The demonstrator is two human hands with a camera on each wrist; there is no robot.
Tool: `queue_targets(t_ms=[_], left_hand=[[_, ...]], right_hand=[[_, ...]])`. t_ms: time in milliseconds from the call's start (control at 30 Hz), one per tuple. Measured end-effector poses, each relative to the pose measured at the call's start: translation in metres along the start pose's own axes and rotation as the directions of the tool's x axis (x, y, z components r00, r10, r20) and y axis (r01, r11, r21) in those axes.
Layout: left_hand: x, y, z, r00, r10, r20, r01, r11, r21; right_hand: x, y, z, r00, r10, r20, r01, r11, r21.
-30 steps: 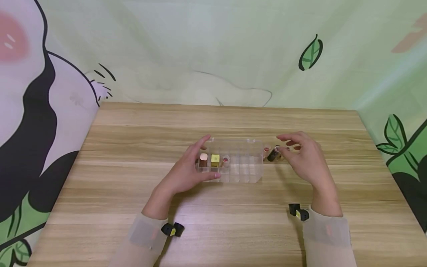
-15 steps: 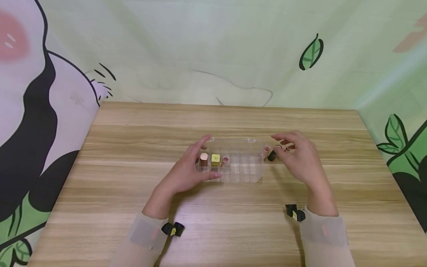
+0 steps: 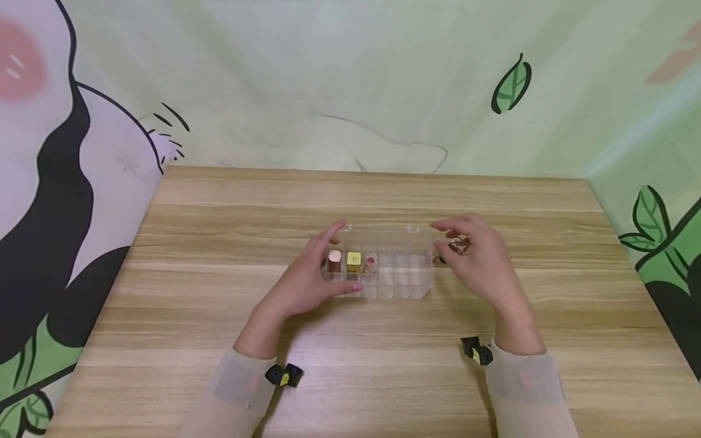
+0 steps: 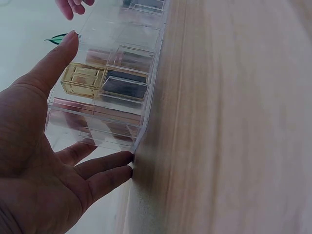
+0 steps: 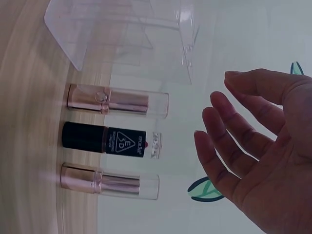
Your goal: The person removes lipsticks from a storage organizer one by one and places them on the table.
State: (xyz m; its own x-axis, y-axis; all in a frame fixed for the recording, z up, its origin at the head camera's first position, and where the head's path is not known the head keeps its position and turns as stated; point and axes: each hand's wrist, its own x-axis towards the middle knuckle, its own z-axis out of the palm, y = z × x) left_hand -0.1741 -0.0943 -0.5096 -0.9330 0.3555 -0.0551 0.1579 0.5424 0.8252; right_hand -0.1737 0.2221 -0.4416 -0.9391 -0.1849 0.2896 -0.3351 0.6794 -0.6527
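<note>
My left hand [image 3: 306,277] holds the left end of a clear plastic lipstick organizer [image 3: 402,291], thumb along the front and fingers behind. Three lipsticks stand in its left compartments: a rose-brown lipstick [image 3: 334,263], a gold lipstick [image 3: 353,260] with a yellow label, and a clear-capped lipstick [image 3: 372,263]. My right hand [image 3: 482,261] hovers by the organizer's right end, fingers loosely bent around nothing. Beside that end stand a rose-gold lipstick [image 5: 129,102], a black lipstick [image 5: 83,138] with white lettering, and another rose-gold lipstick [image 5: 119,184], all upright and apart from the right fingertips.
The organizer rests on a wood-grain table [image 3: 350,359]. Behind the table's far edge hangs a pale green cloth [image 3: 274,79] printed with leaves and a panda. Small black devices are strapped at both wrists.
My right hand has moved left toward the organizer's right end, and in the head view it now hides most of the loose lipsticks. The left hand and organizer stay in place.
</note>
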Motion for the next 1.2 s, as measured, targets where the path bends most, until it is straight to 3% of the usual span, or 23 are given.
queue_targets(t_ms=[1200], left_hand=[[0.000, 0.001, -0.001, 1.000, -0.003, 0.002, 0.003, 1.000, 0.010]], right_hand=[[0.000, -0.013, 0.015, 0.995, -0.039, 0.089, 0.037, 0.999, 0.029]])
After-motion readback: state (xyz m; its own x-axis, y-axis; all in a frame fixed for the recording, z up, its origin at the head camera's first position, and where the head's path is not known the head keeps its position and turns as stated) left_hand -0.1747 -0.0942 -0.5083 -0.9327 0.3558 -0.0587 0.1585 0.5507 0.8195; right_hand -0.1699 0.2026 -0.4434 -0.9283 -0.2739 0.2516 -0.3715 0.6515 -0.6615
